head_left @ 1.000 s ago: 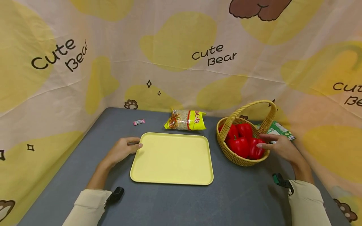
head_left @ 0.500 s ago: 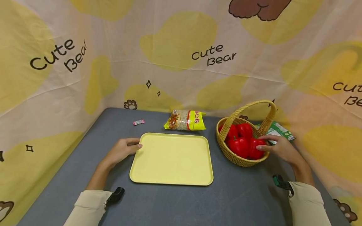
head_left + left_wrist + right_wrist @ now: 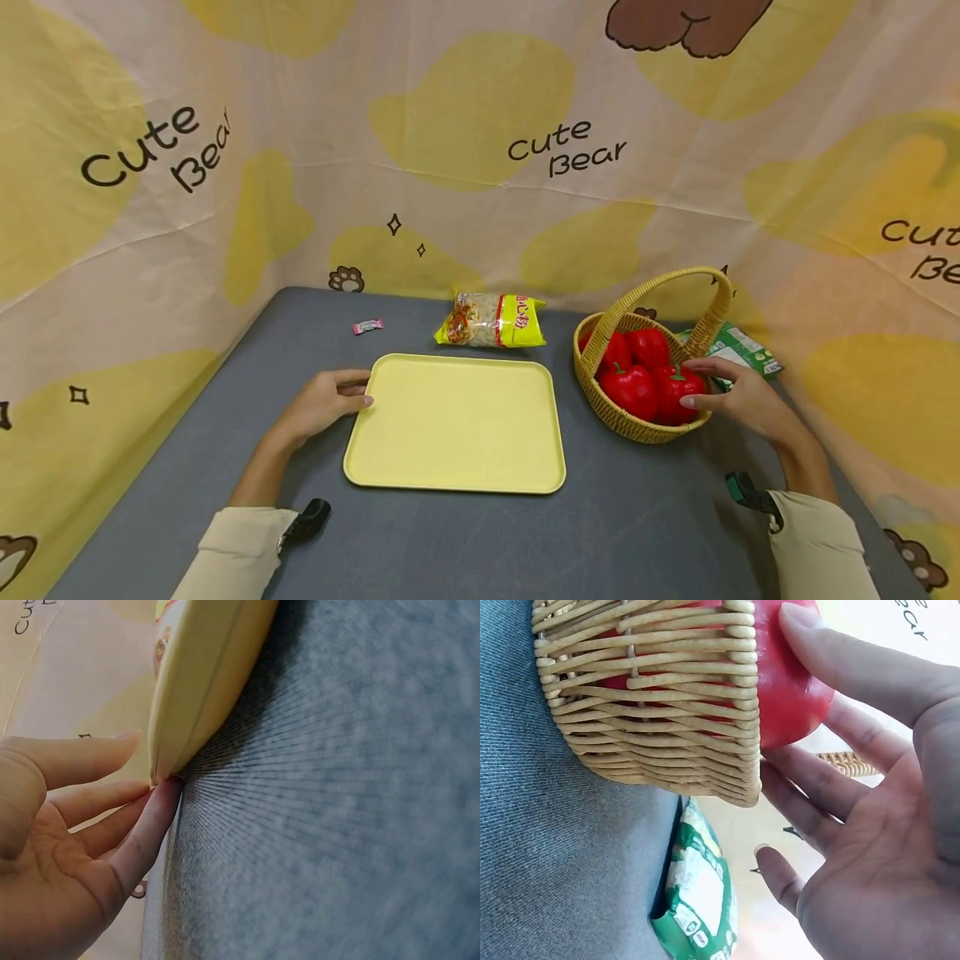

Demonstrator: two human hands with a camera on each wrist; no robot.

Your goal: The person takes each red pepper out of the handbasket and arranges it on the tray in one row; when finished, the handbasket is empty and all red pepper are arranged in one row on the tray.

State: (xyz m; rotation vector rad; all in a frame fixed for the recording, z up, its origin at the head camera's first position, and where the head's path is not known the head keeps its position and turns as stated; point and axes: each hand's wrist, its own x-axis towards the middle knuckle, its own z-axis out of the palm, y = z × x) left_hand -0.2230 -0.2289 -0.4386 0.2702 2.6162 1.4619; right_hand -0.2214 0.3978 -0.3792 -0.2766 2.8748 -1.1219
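Red pepper (image 3: pixel 673 398) in basket (image 3: pixel 626 423) — between right thumb (image 3: pixel 847 664) and right fingers (image 3: pixel 817 777), pinched; left fingers (image 3: pixel 139 844) straight, touching tray (image 3: pixel 453 425).

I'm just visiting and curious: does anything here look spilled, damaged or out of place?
Nothing stands out: the peppers sit in the basket, and no spill or damage shows. Only the candy lies alone, beyond the tray, which is hardly odd.

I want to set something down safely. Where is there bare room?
Bare: the yellow tray; the table on its near side, between the sleeves; and the strip between tray and basket. Crowded: around the basket, with its red peppers, the right hand and a green packet; behind the tray, a yellow bag lies close.
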